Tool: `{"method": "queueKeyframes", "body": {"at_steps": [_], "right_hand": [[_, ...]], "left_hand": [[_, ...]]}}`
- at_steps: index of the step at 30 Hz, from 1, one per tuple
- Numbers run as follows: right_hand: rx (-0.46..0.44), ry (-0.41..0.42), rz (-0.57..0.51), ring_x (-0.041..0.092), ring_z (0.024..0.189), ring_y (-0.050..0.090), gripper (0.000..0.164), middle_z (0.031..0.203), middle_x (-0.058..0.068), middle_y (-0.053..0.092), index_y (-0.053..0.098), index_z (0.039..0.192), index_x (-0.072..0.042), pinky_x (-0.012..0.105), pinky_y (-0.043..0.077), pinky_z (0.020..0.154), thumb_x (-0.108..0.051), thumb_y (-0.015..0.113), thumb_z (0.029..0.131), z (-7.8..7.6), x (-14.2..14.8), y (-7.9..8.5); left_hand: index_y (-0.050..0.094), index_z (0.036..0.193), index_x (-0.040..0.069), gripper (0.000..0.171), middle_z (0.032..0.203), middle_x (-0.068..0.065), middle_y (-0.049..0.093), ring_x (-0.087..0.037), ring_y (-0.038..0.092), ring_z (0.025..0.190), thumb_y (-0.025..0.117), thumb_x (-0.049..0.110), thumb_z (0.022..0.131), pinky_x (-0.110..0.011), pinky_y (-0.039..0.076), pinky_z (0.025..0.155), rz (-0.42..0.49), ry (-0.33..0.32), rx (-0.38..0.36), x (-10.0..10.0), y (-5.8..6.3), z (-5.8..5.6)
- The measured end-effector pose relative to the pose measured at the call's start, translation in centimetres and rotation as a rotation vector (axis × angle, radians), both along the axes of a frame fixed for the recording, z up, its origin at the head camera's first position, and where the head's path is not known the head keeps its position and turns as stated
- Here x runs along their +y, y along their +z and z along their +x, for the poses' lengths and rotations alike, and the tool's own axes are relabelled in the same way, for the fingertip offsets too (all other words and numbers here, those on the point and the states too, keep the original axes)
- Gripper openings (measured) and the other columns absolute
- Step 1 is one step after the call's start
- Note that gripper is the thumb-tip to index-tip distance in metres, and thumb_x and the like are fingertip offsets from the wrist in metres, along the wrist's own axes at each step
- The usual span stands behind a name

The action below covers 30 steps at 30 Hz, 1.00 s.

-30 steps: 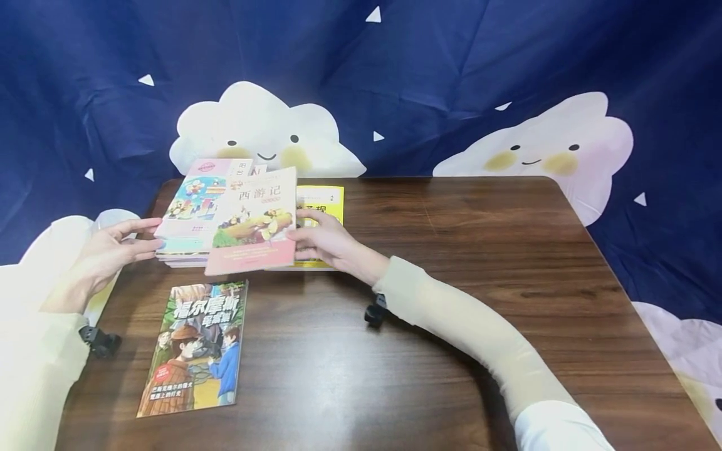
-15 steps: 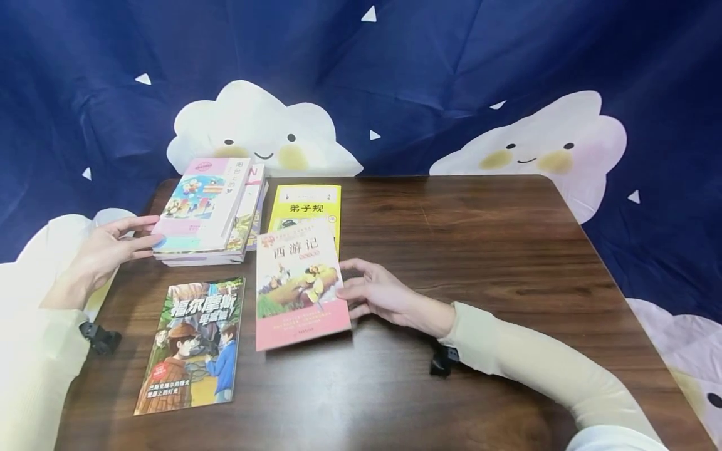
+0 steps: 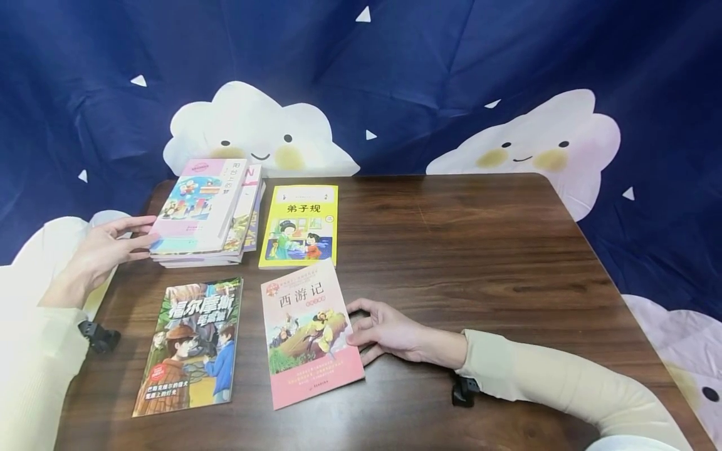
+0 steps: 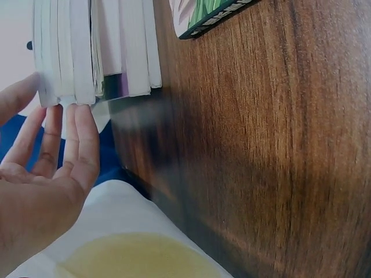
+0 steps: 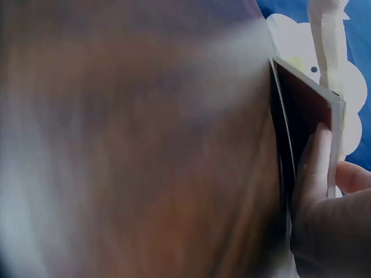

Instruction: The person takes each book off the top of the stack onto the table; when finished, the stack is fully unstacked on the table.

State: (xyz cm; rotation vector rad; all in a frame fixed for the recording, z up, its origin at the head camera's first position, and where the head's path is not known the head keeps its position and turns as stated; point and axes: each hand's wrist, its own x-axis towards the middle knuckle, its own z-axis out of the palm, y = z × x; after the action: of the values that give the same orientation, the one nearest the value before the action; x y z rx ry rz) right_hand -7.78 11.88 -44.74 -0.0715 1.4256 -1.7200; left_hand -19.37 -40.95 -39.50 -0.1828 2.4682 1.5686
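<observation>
Dark wood table [image 3: 479,263] under everything on my feed. Lower left: detective-cover book [image 3: 192,357], flat. Pink book [image 3: 310,338] just right of it, lower centre; long axis runs up-down the frame, leaning, title end up and slightly left, so it reads upright from the wearer's side. Right hand [image 3: 392,335] pinches its right edge, thumb on top, fingers underneath; I'd guess that leaves the cover unblocked. Left hand [image 3: 104,247], upper left, holds nothing, fingers extended against the book stack's [image 3: 194,210] left edge, probably steadying it. Yellow book [image 3: 299,228] lies flat, upper centre. Blue curtain [image 3: 395,69] behind.
</observation>
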Motion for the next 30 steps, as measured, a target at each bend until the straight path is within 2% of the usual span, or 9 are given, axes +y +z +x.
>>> {"method": "queueKeyframes", "body": {"at_steps": [7,11,14,17,20,24,30], "right_hand": [[-0.024,0.020,0.011,0.024,0.089,0.078,0.050,0.101,0.010,0.073,0.039,0.139,0.004,0.049,0.069,0.085,0.011,0.063,0.096,0.9,-1.9,-0.1],[-0.052,0.090,0.033,0.023,0.089,0.078,0.046,0.104,0.014,0.075,0.042,0.140,0.004,0.047,0.068,0.088,0.008,0.062,0.098,0.8,-2.7,0.2],[-0.050,0.157,0.096,0.025,0.090,0.080,0.037,0.107,0.020,0.078,0.051,0.136,0.005,0.044,0.069,0.087,0.002,0.063,0.101,0.0,-2.8,0.6],[-0.006,0.201,0.182,0.025,0.084,0.080,0.026,0.102,0.023,0.079,0.064,0.125,0.007,0.041,0.070,0.083,-0.005,0.065,0.102,-1.3,-2.6,1.4],[0.055,0.216,0.233,0.022,0.080,0.079,0.025,0.100,0.023,0.079,0.070,0.121,0.008,0.039,0.070,0.081,-0.009,0.066,0.102,-3.1,-2.5,2.4],[0.106,0.175,0.204,0.020,0.082,0.079,0.033,0.108,0.022,0.078,0.065,0.130,0.009,0.040,0.069,0.085,-0.010,0.066,0.103,-6.0,-3.0,3.5],[0.124,0.070,0.100,0.019,0.085,0.079,0.043,0.128,0.033,0.069,0.056,0.142,0.011,0.043,0.066,0.094,-0.009,0.065,0.105,-10.3,-5.7,4.0]], "left_hand": [[0.065,0.116,0.041,0.033,0.098,0.027,0.065,0.008,0.069,0.086,0.073,0.012,0.101,-0.013,0.063,0.076,0.021,0.002,0.005,-0.1,-0.1,-0.1],[0.066,0.113,0.042,0.033,0.098,0.026,0.066,0.007,0.070,0.086,0.074,0.013,0.100,-0.013,0.063,0.075,0.043,0.002,0.006,-0.2,-0.1,-0.1],[0.067,0.111,0.042,0.033,0.098,0.025,0.067,0.007,0.070,0.085,0.074,0.012,0.100,-0.013,0.063,0.075,0.072,0.002,0.001,-0.2,-0.2,-0.1],[0.068,0.110,0.043,0.034,0.098,0.024,0.067,0.007,0.070,0.086,0.074,0.012,0.099,-0.014,0.064,0.075,0.090,0.001,0.000,-0.1,-0.2,-0.1],[0.068,0.110,0.043,0.034,0.098,0.024,0.067,0.008,0.070,0.086,0.074,0.011,0.100,-0.014,0.063,0.075,0.090,0.000,0.003,-0.1,-0.2,-0.1],[0.068,0.111,0.043,0.033,0.098,0.024,0.067,0.008,0.069,0.086,0.073,0.012,0.100,-0.013,0.063,0.075,0.094,-0.001,0.001,-0.2,-0.2,-0.2],[0.064,0.114,0.041,0.028,0.098,0.026,0.067,0.008,0.069,0.087,0.071,0.017,0.102,-0.013,0.063,0.075,0.080,-0.008,-0.006,-0.2,-0.3,-0.2]]}}
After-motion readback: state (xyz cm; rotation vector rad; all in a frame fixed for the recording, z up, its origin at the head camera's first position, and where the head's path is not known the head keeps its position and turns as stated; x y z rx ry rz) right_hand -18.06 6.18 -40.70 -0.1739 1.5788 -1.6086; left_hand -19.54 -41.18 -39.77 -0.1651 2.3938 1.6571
